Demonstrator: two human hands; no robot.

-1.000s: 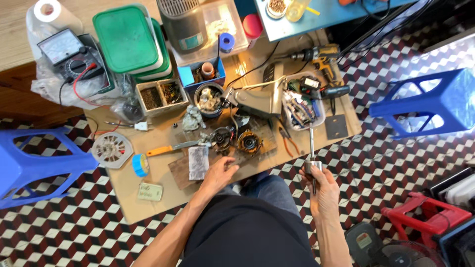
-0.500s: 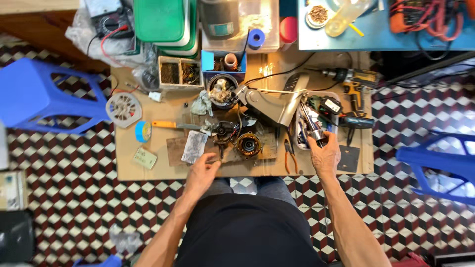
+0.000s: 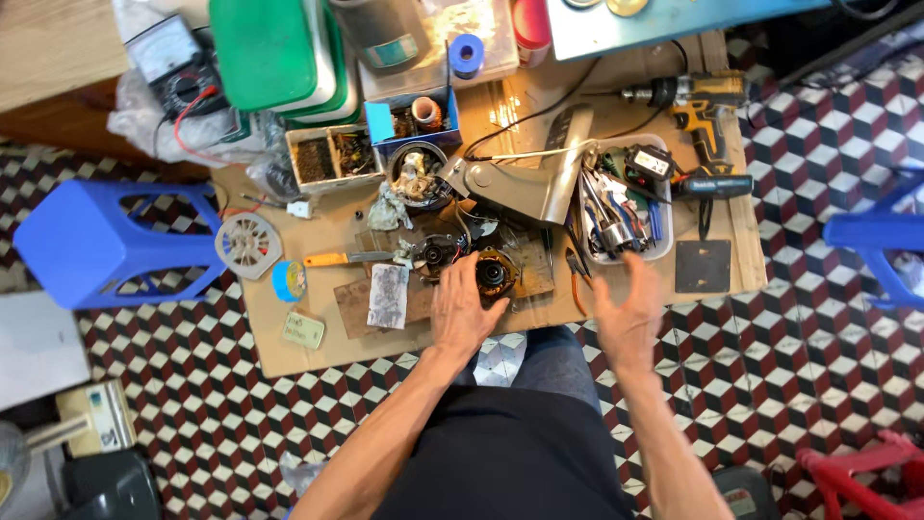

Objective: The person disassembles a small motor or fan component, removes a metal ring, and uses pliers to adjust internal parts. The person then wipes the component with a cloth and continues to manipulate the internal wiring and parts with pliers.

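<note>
The left hand (image 3: 465, 313) was laid flat on the worktop (image 3: 318, 342), touching a motor (image 3: 495, 275); the right hand (image 3: 630, 313) was held open — empty — just below a white tray (image 3: 664, 246). A green label (image 3: 303, 330) lay nearby.

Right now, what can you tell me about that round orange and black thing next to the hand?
The round motor part looks like a ring of copper-orange wire windings around a dark hole in the middle, with a blackish metal core. It lies flat, hole facing up, on a brown board resting on the cardboard sheet. The left hand rests against its near-left side, fingers touching its edge. A second, darker round part sits just to its left. The right hand is open and apart from it.
</note>
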